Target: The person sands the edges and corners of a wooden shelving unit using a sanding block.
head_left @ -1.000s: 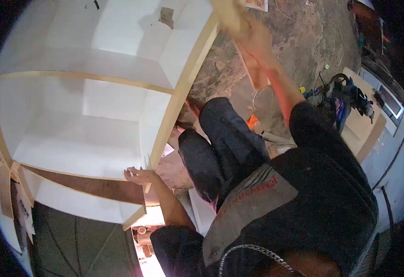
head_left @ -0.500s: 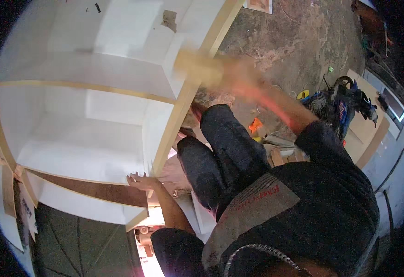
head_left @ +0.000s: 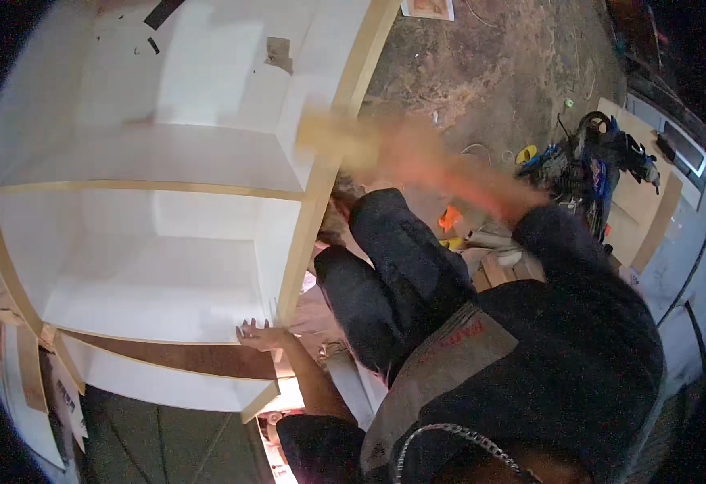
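Observation:
A large white cabinet (head_left: 159, 282) with two open compartments and pale wood edging (head_left: 300, 242) fills the left side. My left hand (head_left: 263, 335) rests at the near right corner of the lower compartment, its fingers stretched over the bottom board's edge. Motion smears my right hand (head_left: 401, 149) and hides its fingers. It grips a pale yellow block (head_left: 333, 141), also blurred, which lies over the edging of the right side panel near the divider (head_left: 151, 186). Whether the block touches the panel, I cannot tell.
My bent knees (head_left: 381, 210) are close beside the cabinet's right edge. On the floor are an orange scrap (head_left: 449, 218), wood offcuts (head_left: 502, 269) and a yellow item (head_left: 526, 154). A dark blue motorcycle (head_left: 595, 169) stands by leaning boards at the right.
The view has shifted, so the cabinet sits slightly lower in it. My right hand and the block remain blurred over the side edging. My left hand stays at the same corner.

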The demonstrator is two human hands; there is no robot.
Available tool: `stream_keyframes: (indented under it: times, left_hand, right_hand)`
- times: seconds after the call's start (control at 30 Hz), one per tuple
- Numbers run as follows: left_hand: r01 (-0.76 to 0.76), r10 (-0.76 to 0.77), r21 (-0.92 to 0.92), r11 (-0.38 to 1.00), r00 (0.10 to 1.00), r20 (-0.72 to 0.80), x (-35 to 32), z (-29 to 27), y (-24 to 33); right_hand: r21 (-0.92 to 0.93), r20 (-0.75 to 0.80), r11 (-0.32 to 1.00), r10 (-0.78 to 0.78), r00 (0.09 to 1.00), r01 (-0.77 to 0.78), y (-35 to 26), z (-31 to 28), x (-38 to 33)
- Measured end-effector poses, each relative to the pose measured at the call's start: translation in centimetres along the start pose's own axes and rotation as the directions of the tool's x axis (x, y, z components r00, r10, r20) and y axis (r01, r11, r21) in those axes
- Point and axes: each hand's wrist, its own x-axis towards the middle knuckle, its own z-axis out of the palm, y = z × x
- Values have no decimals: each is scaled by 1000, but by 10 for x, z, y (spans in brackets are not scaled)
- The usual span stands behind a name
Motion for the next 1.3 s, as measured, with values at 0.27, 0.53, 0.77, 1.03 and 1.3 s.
stream_keyframes:
  times: [0.27,0.53,0.77,1.03,1.3]
  left_hand:
    - [-15,15,0,1000,1000,-18,0,-6,-2]
    - [4,-5,56,998,1000,26,0,-5,2]
    - [164,-163,-14,986,985,50,2,-7,11]
    - [139,-142,31,990,982,125,8,-16,19]
    - [176,-185,59,983,961,204,5,-15,20]
  right_hand:
    - [281,-298,959,47,953,41,5,2,-22]
    - [356,-128,934,14,992,33,-9,-27,-9]
    - [-283,353,954,5,936,102,-76,130,-68]
    - [526,-589,701,-108,801,482,-6,-5,24]
    - [-28,-46,998,46,998,-47,-61,50,-38]
